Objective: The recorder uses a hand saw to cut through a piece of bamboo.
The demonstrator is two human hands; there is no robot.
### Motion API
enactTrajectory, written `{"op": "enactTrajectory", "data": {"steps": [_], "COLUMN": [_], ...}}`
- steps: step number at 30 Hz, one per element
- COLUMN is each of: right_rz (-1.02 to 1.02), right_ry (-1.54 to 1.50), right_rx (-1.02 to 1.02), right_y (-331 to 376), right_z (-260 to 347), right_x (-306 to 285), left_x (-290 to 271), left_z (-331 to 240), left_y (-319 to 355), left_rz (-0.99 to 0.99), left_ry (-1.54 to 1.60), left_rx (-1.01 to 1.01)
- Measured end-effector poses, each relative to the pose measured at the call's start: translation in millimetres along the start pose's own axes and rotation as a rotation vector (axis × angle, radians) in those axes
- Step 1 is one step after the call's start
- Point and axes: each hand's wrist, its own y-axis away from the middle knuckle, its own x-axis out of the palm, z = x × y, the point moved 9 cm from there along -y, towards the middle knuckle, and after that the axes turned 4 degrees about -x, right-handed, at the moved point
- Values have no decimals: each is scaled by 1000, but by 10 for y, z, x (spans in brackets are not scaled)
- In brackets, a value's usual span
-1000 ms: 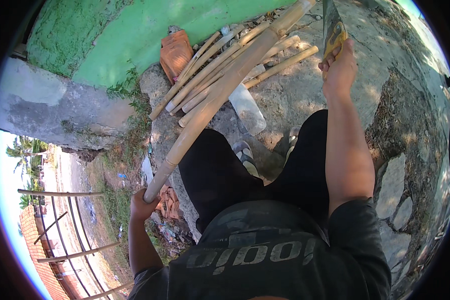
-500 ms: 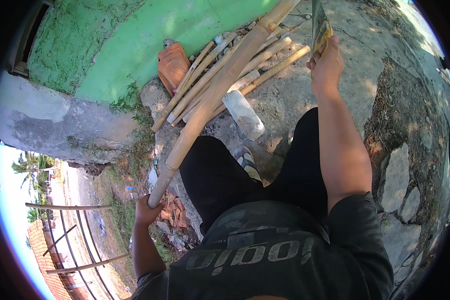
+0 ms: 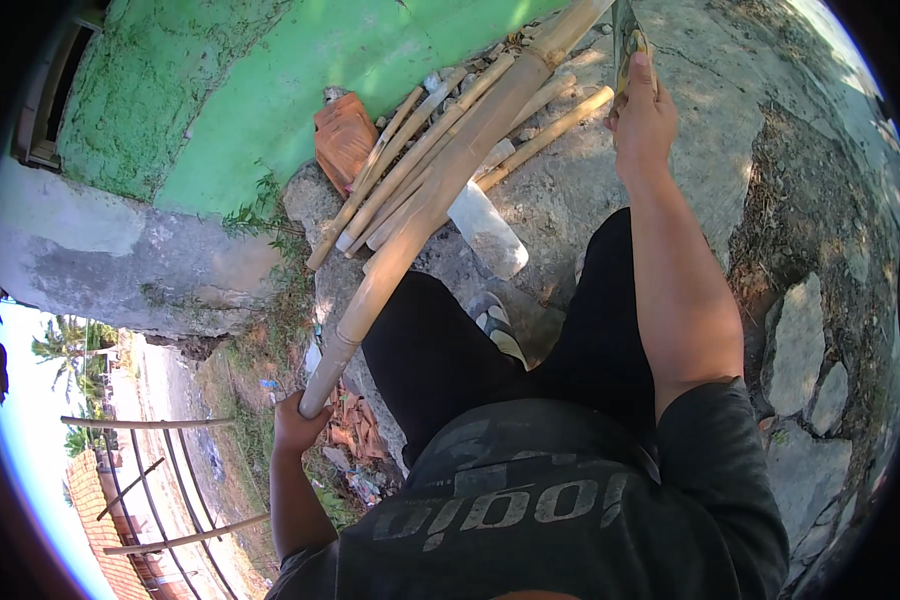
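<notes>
My left hand [image 3: 300, 425] grips the near end of a long thick bamboo pole [image 3: 440, 190], which slants up and to the right across the ground. My right hand [image 3: 642, 112] is stretched far forward and closed on the yellowish handle of a blade tool [image 3: 625, 35], whose blade points up toward the picture's top edge, just right of the pole's far part. Several thinner bamboo sticks [image 3: 410, 165] lie in a bundle under and beside the pole.
A green painted wall [image 3: 270, 70] rises at the upper left, with a reddish brick [image 3: 342, 140] at its foot. A whitish plastic bottle [image 3: 490, 232] lies on the cracked concrete [image 3: 730, 150]. My sandalled foot [image 3: 495, 322] shows between my black-trousered legs. Broken tiles and weeds lie at the left edge.
My right hand with the blade tool has moved slightly up and forward. The view has tilted, so pole and sticks sit a little higher in the picture. My left hand keeps its grip.
</notes>
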Motion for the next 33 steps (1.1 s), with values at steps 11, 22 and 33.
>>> {"op": "enactTrajectory", "data": {"steps": [11,22,33], "right_rz": [38,-2,-4], "right_ry": [68,39,96], "right_rx": [-54,-61,-23], "right_y": [64,44,18], "right_z": [55,31,20], "right_x": [53,-1,-17], "left_x": [10,-12,-26], "left_z": [-156,-203,-225], "left_y": [-9,-31,-25], "left_rz": [16,-9,-4], "left_ry": [-59,-63,-33], "left_rx": [19,100,121]}}
